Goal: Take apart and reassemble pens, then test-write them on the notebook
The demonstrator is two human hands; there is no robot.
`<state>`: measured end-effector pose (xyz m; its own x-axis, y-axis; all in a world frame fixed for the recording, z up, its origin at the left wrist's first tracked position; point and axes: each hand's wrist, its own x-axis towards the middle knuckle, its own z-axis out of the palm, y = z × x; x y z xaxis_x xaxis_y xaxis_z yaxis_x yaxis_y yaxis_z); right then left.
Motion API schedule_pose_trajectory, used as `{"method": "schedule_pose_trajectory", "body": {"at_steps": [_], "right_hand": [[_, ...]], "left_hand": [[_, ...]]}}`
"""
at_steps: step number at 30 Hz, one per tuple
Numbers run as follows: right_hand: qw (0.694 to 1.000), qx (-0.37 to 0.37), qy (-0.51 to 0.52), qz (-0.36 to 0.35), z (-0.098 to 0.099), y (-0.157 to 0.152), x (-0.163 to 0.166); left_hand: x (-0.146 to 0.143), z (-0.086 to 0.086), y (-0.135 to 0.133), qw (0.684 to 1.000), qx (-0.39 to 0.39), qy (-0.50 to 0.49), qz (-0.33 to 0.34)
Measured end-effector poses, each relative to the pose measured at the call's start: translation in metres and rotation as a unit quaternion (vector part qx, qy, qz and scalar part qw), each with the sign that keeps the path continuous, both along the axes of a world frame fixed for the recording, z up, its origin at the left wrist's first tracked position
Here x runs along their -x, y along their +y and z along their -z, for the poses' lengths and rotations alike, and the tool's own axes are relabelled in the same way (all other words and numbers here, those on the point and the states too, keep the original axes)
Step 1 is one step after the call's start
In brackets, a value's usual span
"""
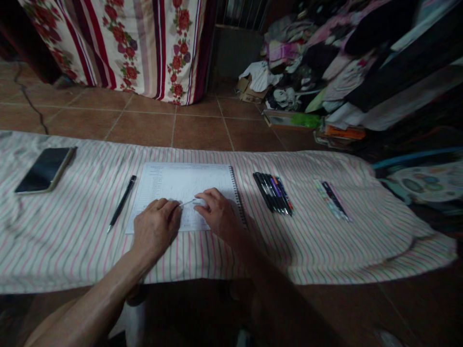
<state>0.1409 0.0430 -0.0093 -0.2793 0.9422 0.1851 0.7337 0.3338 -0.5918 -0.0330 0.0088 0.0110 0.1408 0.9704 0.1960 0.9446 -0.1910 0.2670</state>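
A spiral notebook (197,180) lies on the striped cloth with a mostly pale page facing up. Over its lower half, my left hand (158,219) is closed, thumb and forefinger pinching one end of a thin, pale stick-like piece (187,202). My right hand (219,214) is closed around a small whitish object (199,202) at the other end of that piece; its exact kind is too small to make out. A black pen (122,203) rests on the cloth left of the notebook. Right of the notebook, several pens (274,193) lie side by side in a row.
Farther right, a small group of pens (333,201) lies on the striped cloth (311,260). A phone (45,169) is at the far left. Beyond the cloth are a tiled floor (144,123), a floral curtain (152,48) and heaped clothes (307,58).
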Motion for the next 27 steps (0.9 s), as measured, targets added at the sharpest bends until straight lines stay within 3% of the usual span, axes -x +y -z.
{"method": "schedule_pose_trajectory", "body": {"at_steps": [14,27], "right_hand": [[0.995,-0.085,0.05,-0.03,-0.004,-0.001,-0.003],[0.994,-0.088,0.047,-0.04,-0.002,0.0,-0.006]], "left_hand": [[0.0,0.007,0.002,0.995,-0.031,-0.08,0.055],[0.003,0.011,0.004,0.99,-0.029,-0.094,0.103]]}}
